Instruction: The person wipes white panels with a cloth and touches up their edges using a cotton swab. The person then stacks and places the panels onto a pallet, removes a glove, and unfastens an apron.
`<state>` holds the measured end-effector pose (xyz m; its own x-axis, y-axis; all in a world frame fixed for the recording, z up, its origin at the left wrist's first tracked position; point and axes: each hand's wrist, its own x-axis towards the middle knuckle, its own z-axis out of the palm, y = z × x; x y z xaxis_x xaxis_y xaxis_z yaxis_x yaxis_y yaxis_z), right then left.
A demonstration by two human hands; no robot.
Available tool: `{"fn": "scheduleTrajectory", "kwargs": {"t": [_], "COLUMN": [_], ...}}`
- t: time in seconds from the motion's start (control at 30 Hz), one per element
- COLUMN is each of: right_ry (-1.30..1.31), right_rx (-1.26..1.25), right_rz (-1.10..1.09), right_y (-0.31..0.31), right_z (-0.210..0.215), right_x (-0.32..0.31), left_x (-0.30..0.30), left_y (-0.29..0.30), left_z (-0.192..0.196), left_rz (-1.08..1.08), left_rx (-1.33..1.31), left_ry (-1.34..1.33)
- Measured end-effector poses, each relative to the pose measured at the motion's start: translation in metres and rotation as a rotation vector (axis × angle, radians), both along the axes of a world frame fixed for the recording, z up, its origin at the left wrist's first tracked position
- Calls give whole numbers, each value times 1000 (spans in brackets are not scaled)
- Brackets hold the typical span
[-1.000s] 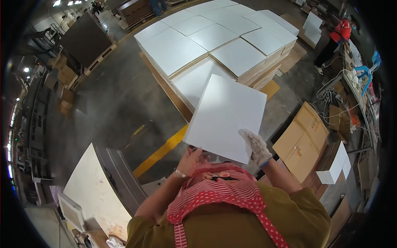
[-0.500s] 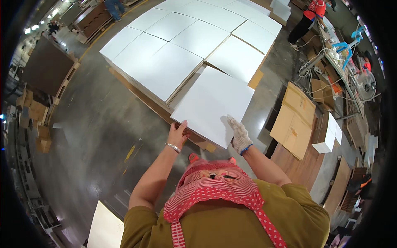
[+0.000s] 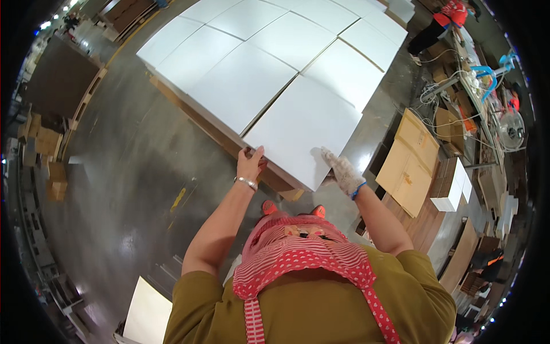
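Note:
A flat white panel lies at the near corner of a broad layer of white panels, with a narrow dark gap along its left side. My bare left hand, wearing a silver bracelet, grips its near left edge; the fingertips are partly hidden. In a pale knit glove with a blue cuff, my right hand holds the right edge close to the near corner. Its thumb side rests by the top face, and the other fingers are mostly hidden below the edge.
Brown cardboard shows beneath the panels. To the right lie a flattened carton and a stack of white-faced boards. A cluttered workbench with a fan stands farther right, near another person. Dark stacked boards are at left.
The white panel has moved away from me and slightly right, covering the wider gap at its far and left sides. Both hands moved along with it.

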<state>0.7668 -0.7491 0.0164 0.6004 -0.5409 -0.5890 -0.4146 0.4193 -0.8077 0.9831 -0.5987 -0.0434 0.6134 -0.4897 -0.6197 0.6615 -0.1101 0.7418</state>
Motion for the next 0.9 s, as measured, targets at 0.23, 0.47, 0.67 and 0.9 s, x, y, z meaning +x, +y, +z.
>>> {"fn": "scheduleTrajectory", "kwargs": {"t": [0.23,0.47,0.67,0.9], "right_ry": [420,130,112,170], "right_rx": [-133,-77,-223,23], "right_rz": [242,68,120,-15], "right_y": [-29,-13,-8,2], "right_z": [22,-1,-20,2], "right_x": [1,-24,-7,-8], "left_x": [-9,1,13,7], "left_y": [3,-2,-9,3], "left_z": [-1,-2,1,-6], "left_rz": [35,13,-39,-59], "left_rx": [24,42,98,85], "left_ry": [-44,-163,-221,-96]}}
